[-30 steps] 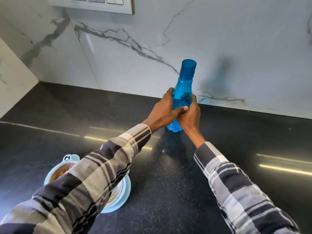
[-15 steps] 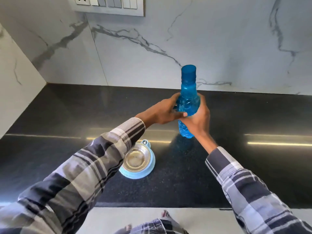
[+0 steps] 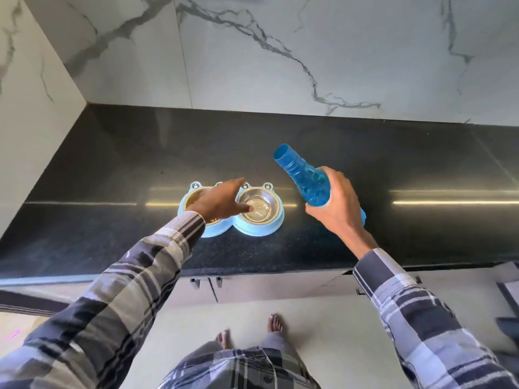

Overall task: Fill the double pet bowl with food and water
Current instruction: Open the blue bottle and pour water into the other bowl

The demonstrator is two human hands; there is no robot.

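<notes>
A light blue double pet bowl (image 3: 254, 230) with two steel cups sits mid-counter. Its left cup holds brown food, mostly hidden under my left hand (image 3: 217, 202). The right cup (image 3: 259, 209) looks shiny, with little or nothing in it. My left hand hovers over the bowl, fingers stretched out, holding nothing. To the right, my right hand (image 3: 335, 209) grips a blue plastic bottle (image 3: 304, 176), capped and tilted with its top leaning left toward the bowl.
The black stone counter (image 3: 112, 164) runs left to right, backed by white marble walls (image 3: 280, 51) and a side wall at the left. Cabinet fronts with metal handles (image 3: 206, 282) sit below the front edge. My bare feet (image 3: 248, 331) stand on the pale floor.
My left hand let go of the bottle and moved down-left over the bowl. My right hand carried the bottle off the counter and tilted it leftward. The view pulled back and down.
</notes>
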